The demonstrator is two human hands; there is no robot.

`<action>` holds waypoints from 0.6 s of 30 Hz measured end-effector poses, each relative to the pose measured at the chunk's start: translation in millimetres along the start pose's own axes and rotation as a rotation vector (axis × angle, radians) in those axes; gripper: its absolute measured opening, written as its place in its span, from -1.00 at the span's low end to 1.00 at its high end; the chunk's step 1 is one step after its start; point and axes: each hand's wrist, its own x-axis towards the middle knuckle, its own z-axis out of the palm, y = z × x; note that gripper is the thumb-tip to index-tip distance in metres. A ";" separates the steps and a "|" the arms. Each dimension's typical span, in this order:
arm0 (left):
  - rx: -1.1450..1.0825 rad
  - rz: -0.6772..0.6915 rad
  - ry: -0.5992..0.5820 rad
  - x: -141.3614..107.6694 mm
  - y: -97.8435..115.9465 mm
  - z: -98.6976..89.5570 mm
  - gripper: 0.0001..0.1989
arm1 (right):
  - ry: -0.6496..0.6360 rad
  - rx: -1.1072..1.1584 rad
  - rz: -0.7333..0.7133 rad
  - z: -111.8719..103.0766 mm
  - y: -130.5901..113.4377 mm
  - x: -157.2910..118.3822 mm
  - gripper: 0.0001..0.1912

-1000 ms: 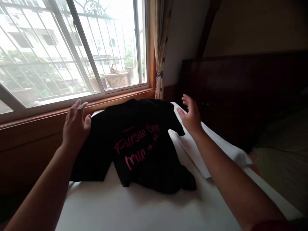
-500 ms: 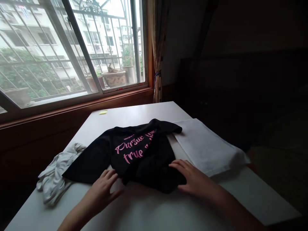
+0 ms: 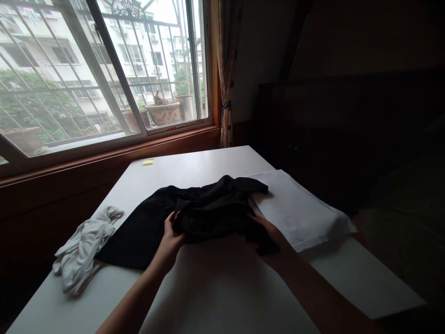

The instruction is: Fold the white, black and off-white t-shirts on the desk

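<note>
A black T-shirt (image 3: 212,218) lies bunched in the middle of the white table, its near part lifted and folded back over its front. Only a speck of pink print shows beside my left thumb. My left hand (image 3: 171,239) grips the shirt's left edge, thumb on top and fingers hidden behind the cloth. On the other side, my right hand (image 3: 269,239) is closed on the shirt's right edge, with a flap of black cloth hanging over it. One sleeve spreads out toward the lower left; the other points right onto a white cloth (image 3: 295,213).
A crumpled pale garment (image 3: 83,250) lies on the left of the white table (image 3: 215,297). A yellow sticky note (image 3: 148,162) is near the far left corner. Beyond the table stand a barred window (image 3: 104,69) and a tied curtain (image 3: 226,79).
Both hands have moved forward and taken hold of the black T-shirt. Its near edge has been lifted and pushed away, covering the pink lettering.
</note>
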 end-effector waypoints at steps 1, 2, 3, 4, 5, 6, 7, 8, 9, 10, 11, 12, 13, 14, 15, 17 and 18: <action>-0.055 -0.036 0.005 1.2 6.3 -3.3 -0.09 | 0.025 -0.020 -0.027 -0.7 -3.2 0.7 -0.62; -0.092 -0.055 0.020 1.6 14.2 -8.8 -0.11 | 0.048 -0.063 -0.059 -3.3 -6.5 1.3 -0.61; -0.107 -0.055 0.044 0.9 23.9 -16.5 -0.15 | 0.069 -0.122 -0.092 -7.5 -10.0 1.7 -0.58; -0.105 -0.033 0.069 -1.1 35.5 -26.2 -0.21 | 0.086 -0.189 -0.125 -13.3 -13.9 1.7 -0.55; -0.103 0.004 0.090 -4.6 48.3 -37.6 -0.28 | 0.098 -0.253 -0.156 -20.4 -18.3 1.2 -0.52; -0.093 0.037 0.106 -9.7 61.7 -50.1 -0.37 | 0.107 -0.310 -0.184 -28.5 -23.2 0.0 -0.50; -0.069 0.055 0.132 -16.5 74.6 -63.6 -0.46 | 0.115 -0.358 -0.214 -37.4 -28.6 -1.9 -0.49; -0.046 0.067 0.156 -24.8 86.2 -77.6 -0.52 | 0.123 -0.400 -0.248 -46.7 -34.2 -4.7 -0.50; -0.015 0.073 0.156 -34.5 95.3 -91.9 -0.56 | 0.134 -0.437 -0.285 -56.1 -39.9 -8.4 -0.52; 0.023 0.081 0.166 -45.1 101.5 -106.3 -0.59 | 0.138 -0.475 -0.316 -65.5 -45.3 -13.0 -0.54; 0.076 0.090 0.167 -56.5 104.3 -120.6 -0.62 | 0.126 -0.516 -0.334 -74.5 -50.1 -18.3 -0.57; 0.137 0.118 0.199 -68.1 103.8 -134.5 -0.65 | 0.088 -0.555 -0.333 -82.8 -54.1 -24.3 -0.59; 0.215 0.102 0.175 -79.5 100.4 -147.8 -0.67 | 0.025 -0.586 -0.313 -90.2 -57.1 -30.5 -0.59; 0.292 0.064 0.111 -90.2 94.8 -160.1 -0.67 | -0.057 -0.613 -0.276 -96.5 -59.1 -36.6 -0.58; 0.361 0.013 0.028 -99.7 87.8 -170.9 -0.66 | -0.146 -0.639 -0.232 -101.5 -60.5 -42.1 -0.57; 0.488 -0.126 -0.166 -113.3 73.6 -186.2 -0.59 | -0.271 -0.705 -0.161 -107.2 -62.5 -50.0 -0.56; 0.553 -0.156 -0.219 -116.9 67.9 -189.8 -0.56 | -0.285 -0.749 -0.148 -107.7 -63.6 -52.0 -0.56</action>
